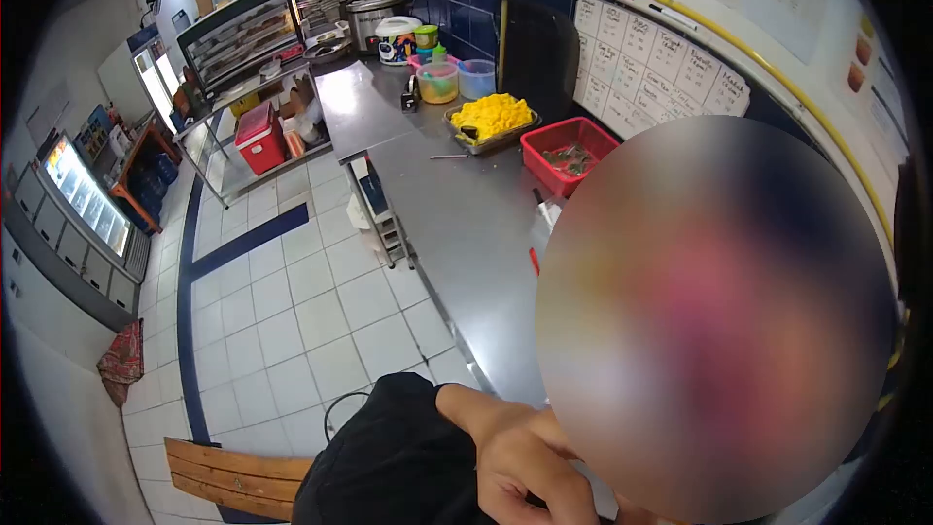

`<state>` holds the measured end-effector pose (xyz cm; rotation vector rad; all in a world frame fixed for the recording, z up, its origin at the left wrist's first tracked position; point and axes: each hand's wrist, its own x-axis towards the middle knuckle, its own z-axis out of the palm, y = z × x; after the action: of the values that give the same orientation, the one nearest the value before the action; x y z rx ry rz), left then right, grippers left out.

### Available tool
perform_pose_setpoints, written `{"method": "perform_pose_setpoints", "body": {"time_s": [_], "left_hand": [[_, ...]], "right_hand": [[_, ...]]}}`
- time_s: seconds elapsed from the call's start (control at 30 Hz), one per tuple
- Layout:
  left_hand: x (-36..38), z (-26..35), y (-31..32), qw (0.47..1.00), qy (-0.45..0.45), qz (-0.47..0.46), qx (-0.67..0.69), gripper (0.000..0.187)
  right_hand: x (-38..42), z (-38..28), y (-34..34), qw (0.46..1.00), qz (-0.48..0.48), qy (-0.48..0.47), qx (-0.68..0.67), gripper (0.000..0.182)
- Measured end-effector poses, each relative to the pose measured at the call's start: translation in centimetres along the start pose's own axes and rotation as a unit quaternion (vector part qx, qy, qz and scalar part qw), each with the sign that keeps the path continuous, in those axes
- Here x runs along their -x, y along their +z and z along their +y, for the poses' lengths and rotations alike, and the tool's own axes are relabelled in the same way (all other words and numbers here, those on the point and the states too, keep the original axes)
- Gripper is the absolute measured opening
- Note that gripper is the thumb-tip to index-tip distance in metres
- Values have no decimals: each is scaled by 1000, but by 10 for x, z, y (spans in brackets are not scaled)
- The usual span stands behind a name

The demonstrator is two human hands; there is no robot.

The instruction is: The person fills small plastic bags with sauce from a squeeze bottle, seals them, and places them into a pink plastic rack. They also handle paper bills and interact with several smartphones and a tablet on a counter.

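My left hand [530, 467] is low in the head view, reaching out of a black sleeve [364, 457] beside the steel counter. Its fingers are curled closed; whatever lies in them is hidden below the frame and behind a large blurred disc. A small strip of skin shows just under the disc's lower edge, perhaps part of my right hand, but its fingers cannot be made out. Up the counter [428, 194], a clear bag [550, 214] and a red item [534, 261] are partly covered by the blur.
A red basket [559, 180] with green leaves and a metal tray [486, 144] heaped with yellow food stand on the counter. Tubs [439, 87] and a rice cooker [398, 39] sit farther back. A wooden bench [238, 474] is lower left; a red cooler [260, 141] stands on a shelf.
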<state>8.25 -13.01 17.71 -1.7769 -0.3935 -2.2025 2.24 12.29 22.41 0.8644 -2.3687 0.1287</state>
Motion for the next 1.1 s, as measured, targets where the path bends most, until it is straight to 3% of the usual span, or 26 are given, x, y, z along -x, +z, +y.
{"method": "perform_pose_setpoints", "body": {"time_s": [0.1,0.17,0.23,0.3,0.33,0.37,0.43,0.47,0.5,0.57,0.63,0.7,0.73,0.8,0.87,0.9,1.0,1.07,1.1], "left_hand": [[4,17,10,996,40,42,63,16],[3,23,5,993,61,36,98,17],[3,34,-2,985,79,34,152,18],[7,41,-9,985,41,43,160,18],[0,65,-28,970,-126,-59,201,16],[5,57,-27,947,-144,-59,280,16],[23,48,-8,948,-33,-72,308,19],[31,64,-7,878,-157,-99,441,25],[38,76,-1,829,-178,-88,523,25],[50,95,12,700,-288,-125,641,28],[57,107,32,599,-292,-157,729,31],[54,125,49,464,-371,-189,782,32],[65,140,62,445,-350,-164,808,33],[74,158,85,370,-347,-190,841,33],[76,181,102,303,-341,-212,864,33],[77,193,109,281,-346,-213,869,32],[81,217,130,234,-343,-228,881,31],[85,232,142,221,-336,-239,884,31],[88,242,148,217,-344,-238,882,31]], "right_hand": [[-9,-66,35,990,65,41,-118,11],[21,-102,82,957,71,135,-246,7],[59,-157,130,882,37,279,-377,4],[114,-216,186,839,-1,363,-405,8],[142,-247,207,808,-12,421,-413,9],[174,-281,225,786,-35,482,-386,9],[227,-353,253,710,-16,622,-329,11],[253,-394,264,683,11,672,-286,12],[267,-442,269,652,37,718,-242,15],[274,-501,256,522,-31,831,-189,27],[279,-559,250,399,21,901,-170,29],[267,-609,249,385,72,918,-67,30],[268,-632,249,354,97,929,-54,30],[277,-679,253,375,175,908,58,33],[273,-717,242,310,245,912,115,34],[277,-736,235,275,243,921,130,25],[280,-786,205,205,311,902,218,14],[291,-817,176,209,363,861,290,14],[311,-835,168,182,360,850,337,13]]}}
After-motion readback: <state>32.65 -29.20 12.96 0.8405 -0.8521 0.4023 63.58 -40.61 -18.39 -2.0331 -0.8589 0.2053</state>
